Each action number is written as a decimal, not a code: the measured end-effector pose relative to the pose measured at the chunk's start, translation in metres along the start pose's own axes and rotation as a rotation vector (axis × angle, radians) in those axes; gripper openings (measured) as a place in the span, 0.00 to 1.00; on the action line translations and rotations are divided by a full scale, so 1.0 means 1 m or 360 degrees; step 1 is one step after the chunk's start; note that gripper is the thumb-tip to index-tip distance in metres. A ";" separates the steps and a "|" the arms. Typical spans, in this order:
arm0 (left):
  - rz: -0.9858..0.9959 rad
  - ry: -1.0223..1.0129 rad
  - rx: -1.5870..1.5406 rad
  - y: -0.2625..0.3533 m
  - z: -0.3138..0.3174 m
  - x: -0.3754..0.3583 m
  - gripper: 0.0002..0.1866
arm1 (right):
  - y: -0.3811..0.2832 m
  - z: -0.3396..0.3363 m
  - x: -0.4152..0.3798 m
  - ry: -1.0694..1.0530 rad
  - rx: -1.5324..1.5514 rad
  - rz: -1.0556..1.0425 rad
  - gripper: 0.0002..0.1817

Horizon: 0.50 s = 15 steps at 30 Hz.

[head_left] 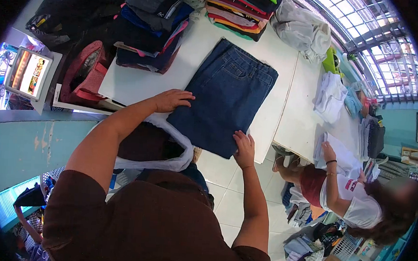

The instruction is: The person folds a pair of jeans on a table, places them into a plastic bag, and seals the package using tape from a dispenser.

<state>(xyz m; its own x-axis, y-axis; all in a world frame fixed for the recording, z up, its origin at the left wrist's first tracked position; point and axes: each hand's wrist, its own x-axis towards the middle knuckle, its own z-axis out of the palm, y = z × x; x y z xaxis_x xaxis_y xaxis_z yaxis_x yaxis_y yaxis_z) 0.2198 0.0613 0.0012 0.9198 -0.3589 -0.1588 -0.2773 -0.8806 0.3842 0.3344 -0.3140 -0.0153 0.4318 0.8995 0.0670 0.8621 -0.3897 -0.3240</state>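
Note:
A pair of folded dark blue jeans point(230, 96) lies in front of me on the white table, its waistband at the far end and its lower end reaching past the table's near edge. My left hand point(172, 100) rests at the left side of the jeans, fingertips stretched onto the denim. At the lower right corner, my right hand point(244, 149) touches the cloth with its fingers extended. Whatever lies under either palm is hidden.
Folded clothes point(150, 29) are stacked at the back left, beside another colourful stack point(240, 13). A plastic bag point(188, 153) hangs open below the near edge. On the right, a co-worker point(344, 191) handles white cloth point(339, 155). A basket of clothes point(304, 253) stands on the floor.

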 end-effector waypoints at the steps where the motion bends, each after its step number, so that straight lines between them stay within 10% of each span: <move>1: -0.0015 0.0039 -0.0112 -0.002 0.000 0.001 0.29 | 0.004 0.001 0.000 0.0017 0.0212 0.0203 0.32; 7: -0.1023 -0.0034 -0.1753 0.003 -0.010 0.007 0.29 | -0.007 -0.015 0.032 0.0527 0.1489 0.1225 0.23; 11: -0.0557 0.0144 -0.1377 0.010 0.014 -0.006 0.39 | -0.015 -0.004 0.031 0.0275 0.0955 0.1637 0.31; 15: -0.1171 0.0187 -0.1172 0.030 0.011 -0.004 0.38 | -0.055 -0.030 0.048 0.0717 0.0831 0.1284 0.37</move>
<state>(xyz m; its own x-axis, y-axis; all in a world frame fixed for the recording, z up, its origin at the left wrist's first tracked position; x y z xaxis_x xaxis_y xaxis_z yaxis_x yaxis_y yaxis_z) 0.2049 0.0325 0.0035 0.8250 0.2559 -0.5039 0.5630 -0.4494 0.6936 0.3158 -0.2553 0.0336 0.9759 0.2146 -0.0398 0.1019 -0.6090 -0.7866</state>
